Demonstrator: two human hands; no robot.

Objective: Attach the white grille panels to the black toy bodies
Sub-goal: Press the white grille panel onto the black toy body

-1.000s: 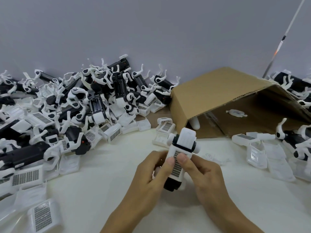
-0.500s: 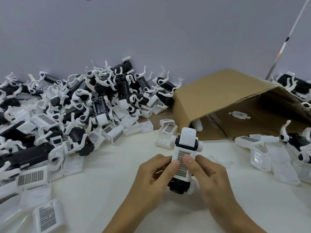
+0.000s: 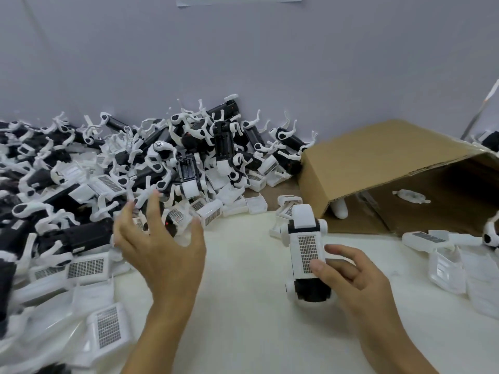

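Broadly, from left to right:

Loose grille panels (image 3: 86, 267): several white panels lay unattached at the left edge of the white table (image 3: 243, 333), one of them (image 3: 108, 327) nearest the camera; these were still to be fitted.

Pile of toy bodies (image 3: 172, 168): a large heap of black bodies with white limbs, mixed with more panels, was banked against the wall (image 3: 243, 63); judging by its bulk, most of the task remained.

Left hand (image 3: 162, 249): it hung over the near edge of the heap with fingers spread wide and gripped nothing; probably it was going for the next piece, though which one could not be told.

Assembled toy (image 3: 306, 252): it stood right of centre, tilted, with a white grille panel sitting on its black body; the panel looked seated, so this unit seemed done.

Right hand (image 3: 351, 276): its thumb lay on the grille and its fingers curled round the toy's far side, holding it.

Cardboard box (image 3: 378, 163): it lay on its side behind the toy, open toward the right, with a small white part inside.

Right edge: a few more white pieces (image 3: 432, 238) lay on the table; whether they were finished could not be told.
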